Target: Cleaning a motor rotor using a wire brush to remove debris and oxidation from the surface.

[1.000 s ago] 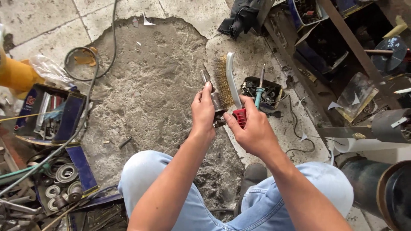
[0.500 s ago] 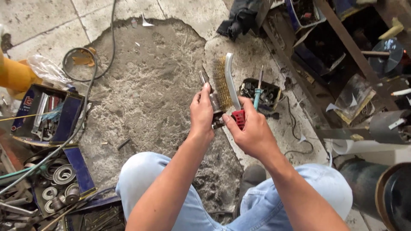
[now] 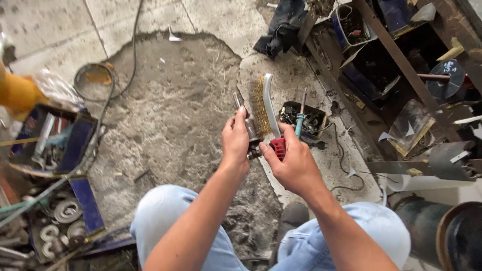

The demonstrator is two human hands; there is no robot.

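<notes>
My right hand [image 3: 293, 163] grips the red end of a wire brush [image 3: 264, 105] whose grey handle curves upward and whose brass bristles face left. My left hand [image 3: 236, 138] holds a small dark metal part [image 3: 246, 120] pressed against those bristles. Both hands are raised above my knees, which are in light blue jeans, over a rough, broken concrete floor.
A small black box of screws with a teal-handled screwdriver [image 3: 299, 120] lies just beyond the hands. A blue tray of metal rings and tools [image 3: 60, 216] sits at left beside cables [image 3: 93, 80]. Cluttered shelving [image 3: 401, 75] runs along the right, and a dark cloth [image 3: 281, 27] lies at the top.
The hands and brush hold nearly the same place; the brush shifts only slightly against the metal part.
</notes>
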